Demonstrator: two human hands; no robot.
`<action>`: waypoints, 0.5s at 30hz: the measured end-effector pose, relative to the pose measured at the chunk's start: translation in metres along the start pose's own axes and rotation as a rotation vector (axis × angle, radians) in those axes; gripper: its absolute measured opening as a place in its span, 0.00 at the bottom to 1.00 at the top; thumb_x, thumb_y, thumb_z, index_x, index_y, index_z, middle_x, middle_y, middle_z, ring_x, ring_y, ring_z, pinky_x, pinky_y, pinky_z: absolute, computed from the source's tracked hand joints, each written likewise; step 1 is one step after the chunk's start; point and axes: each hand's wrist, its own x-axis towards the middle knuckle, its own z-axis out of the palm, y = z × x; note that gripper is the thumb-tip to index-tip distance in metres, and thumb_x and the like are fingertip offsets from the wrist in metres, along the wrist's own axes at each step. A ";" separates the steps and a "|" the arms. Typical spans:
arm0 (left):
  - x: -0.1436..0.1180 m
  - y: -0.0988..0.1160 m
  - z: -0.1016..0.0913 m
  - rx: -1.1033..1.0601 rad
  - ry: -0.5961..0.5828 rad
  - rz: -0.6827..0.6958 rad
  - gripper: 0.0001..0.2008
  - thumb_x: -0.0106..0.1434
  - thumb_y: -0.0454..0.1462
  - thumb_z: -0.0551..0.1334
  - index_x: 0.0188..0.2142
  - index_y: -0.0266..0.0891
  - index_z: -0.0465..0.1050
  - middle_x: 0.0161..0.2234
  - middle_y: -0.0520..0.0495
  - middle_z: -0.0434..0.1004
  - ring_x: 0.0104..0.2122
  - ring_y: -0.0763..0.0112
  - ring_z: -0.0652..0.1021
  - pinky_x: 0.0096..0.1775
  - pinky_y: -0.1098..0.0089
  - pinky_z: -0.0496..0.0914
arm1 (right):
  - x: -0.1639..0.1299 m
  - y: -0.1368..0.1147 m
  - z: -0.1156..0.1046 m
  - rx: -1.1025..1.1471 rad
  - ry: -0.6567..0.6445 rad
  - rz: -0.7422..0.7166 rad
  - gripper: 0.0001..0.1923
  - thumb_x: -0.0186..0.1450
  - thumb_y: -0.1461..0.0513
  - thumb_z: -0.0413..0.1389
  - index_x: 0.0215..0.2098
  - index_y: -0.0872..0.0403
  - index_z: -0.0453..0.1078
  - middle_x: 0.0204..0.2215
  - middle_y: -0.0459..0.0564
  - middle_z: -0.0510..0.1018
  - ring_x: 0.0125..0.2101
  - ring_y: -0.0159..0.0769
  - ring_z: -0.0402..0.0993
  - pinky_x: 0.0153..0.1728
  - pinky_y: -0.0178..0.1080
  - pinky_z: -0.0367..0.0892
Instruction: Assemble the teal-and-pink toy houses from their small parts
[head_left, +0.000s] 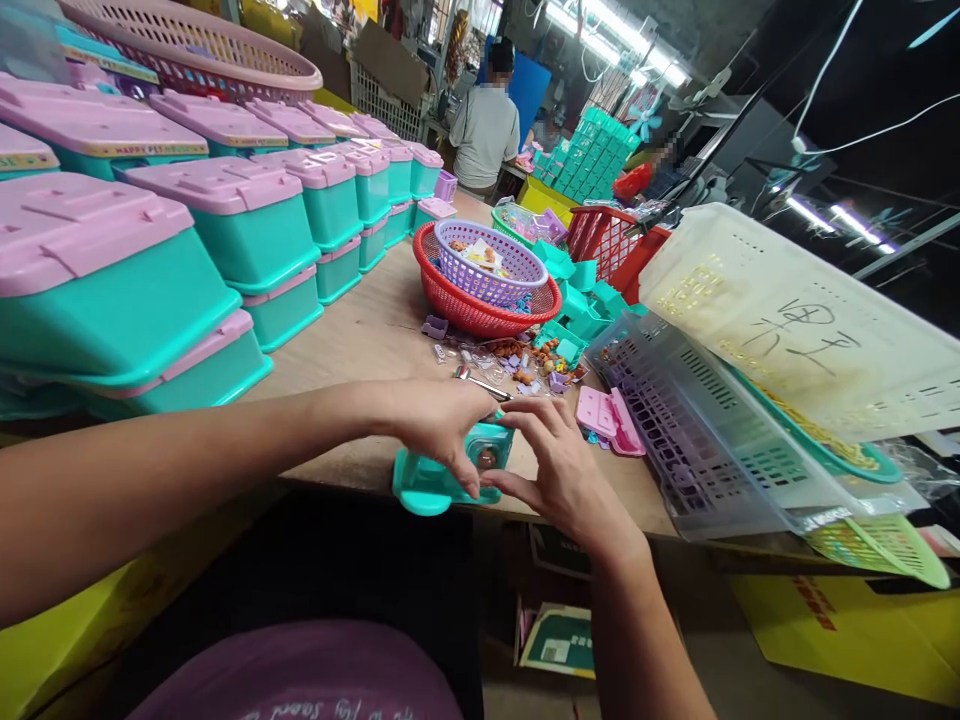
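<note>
Both hands are around a small turquoise plastic toy piece [427,480] at the table's front edge. It has a rounded flap jutting toward me and a squarish opening with something brown inside. My left hand [442,425] curls over its left and top side, thumb pointing down against it. From the right, my right hand [559,465] grips it between thumb and fingers. Some of the fingertips are hidden behind the piece. Just beyond the hands lies a shiny metal tool [472,380], partly covered. A pink hinged plastic case [611,420] rests to the right of my right hand.
Stacked turquoise boxes [292,235] with pink lids fill the left. Ahead, a purple basket [491,262] sits in a red basket [435,290], near loose small parts [517,365] and turquoise pieces [585,305]. Plastic crates [690,420] lean at right. A person [484,130] stands far back.
</note>
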 end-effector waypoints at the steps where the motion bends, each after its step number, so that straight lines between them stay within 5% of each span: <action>1: 0.001 0.001 0.002 0.088 0.001 0.000 0.31 0.44 0.45 0.74 0.47 0.39 0.74 0.41 0.47 0.80 0.40 0.59 0.79 0.40 0.69 0.70 | 0.005 0.000 -0.002 -0.051 -0.035 -0.013 0.23 0.63 0.52 0.62 0.52 0.53 0.65 0.51 0.54 0.71 0.52 0.46 0.65 0.54 0.51 0.64; 7: 0.004 -0.006 0.018 0.421 -0.001 -0.168 0.21 0.50 0.40 0.70 0.43 0.36 0.75 0.40 0.37 0.81 0.41 0.48 0.80 0.41 0.59 0.73 | 0.028 -0.005 0.013 -0.295 -0.117 -0.032 0.18 0.65 0.50 0.58 0.43 0.55 0.65 0.43 0.54 0.74 0.49 0.47 0.66 0.52 0.51 0.62; 15: 0.001 -0.017 0.028 0.485 -0.043 -0.198 0.11 0.57 0.40 0.60 0.33 0.36 0.77 0.35 0.33 0.82 0.37 0.43 0.81 0.40 0.52 0.74 | 0.029 -0.002 0.034 -0.322 -0.050 -0.093 0.06 0.68 0.58 0.54 0.39 0.54 0.65 0.34 0.48 0.74 0.48 0.42 0.64 0.60 0.52 0.49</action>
